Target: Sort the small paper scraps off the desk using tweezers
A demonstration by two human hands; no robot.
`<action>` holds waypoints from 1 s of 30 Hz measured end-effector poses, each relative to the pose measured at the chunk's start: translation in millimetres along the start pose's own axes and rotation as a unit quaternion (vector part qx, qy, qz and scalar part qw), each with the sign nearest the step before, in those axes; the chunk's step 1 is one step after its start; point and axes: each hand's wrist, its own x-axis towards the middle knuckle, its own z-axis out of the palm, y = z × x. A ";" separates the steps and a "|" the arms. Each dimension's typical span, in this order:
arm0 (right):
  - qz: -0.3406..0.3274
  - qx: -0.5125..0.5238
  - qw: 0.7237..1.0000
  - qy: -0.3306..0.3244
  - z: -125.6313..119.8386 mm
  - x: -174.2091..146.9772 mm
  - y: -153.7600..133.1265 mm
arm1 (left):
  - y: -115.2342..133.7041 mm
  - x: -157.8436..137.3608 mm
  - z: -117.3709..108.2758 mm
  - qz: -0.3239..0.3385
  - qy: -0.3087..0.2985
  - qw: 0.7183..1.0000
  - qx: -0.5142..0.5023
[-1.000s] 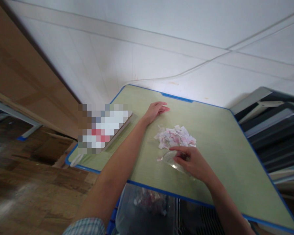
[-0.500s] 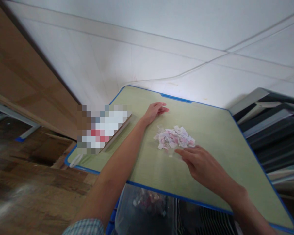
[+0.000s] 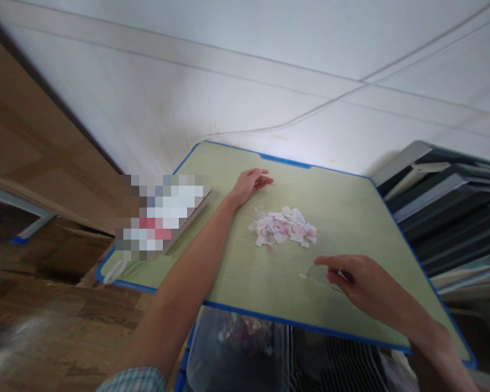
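A loose heap of small torn-looking white and pink paper pieces (image 3: pixel 285 226) lies on the pale green tabletop (image 3: pixel 269 277). My left hand (image 3: pixel 250 185) rests on its side behind the heap, fingers loosely bent and apart, holding nothing. In front and to the right of the heap is my right hand (image 3: pixel 347 275), its thumb and fingers pinched on a small see-through plastic piece (image 3: pixel 319 274). The plastic looks thin, and its exact kind is unclear. A gap separates it from the heap.
A flat box-like item (image 3: pixel 175 212), blurred out on top, lies at the table's left edge with a white strap. Dark folded panels (image 3: pixel 445 190) lean at the right. Below the front edge stand a clear plastic bin (image 3: pixel 204 348) and dark striped material. A white wall stands behind.
My right hand has drawn back from the heap toward the near right, taking the clear plastic piece along. My left hand stays in place on the table. The view has shifted slightly.
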 end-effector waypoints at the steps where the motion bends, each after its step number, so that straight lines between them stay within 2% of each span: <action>1: -0.004 -0.005 1.000 -0.007 -1.5 -5.0 3.2 | -0.4 0.2 -0.1 0.000 0.001 1.000 0.003; 8: -0.042 0.003 0.998 -0.053 -8.4 -45.6 18.3 | -1.5 1.7 -0.7 0.009 -0.004 1.000 0.009; 14: -0.027 0.018 0.999 -0.036 -8.9 -75.2 27.3 | -0.1 -0.2 -0.2 0.008 0.005 1.000 0.023; 19: -0.009 0.059 0.998 -0.024 -10.6 -77.8 31.0 | -0.2 -0.4 -1.6 0.011 0.006 0.999 0.037; 25: 0.016 0.151 0.988 0.025 8.7 -74.4 45.5 | -1.0 0.4 -1.9 0.012 0.014 0.999 0.039; 30: 0.005 0.183 0.983 0.005 12.2 -86.2 43.0 | -3.5 2.3 -4.3 0.027 0.001 0.999 0.035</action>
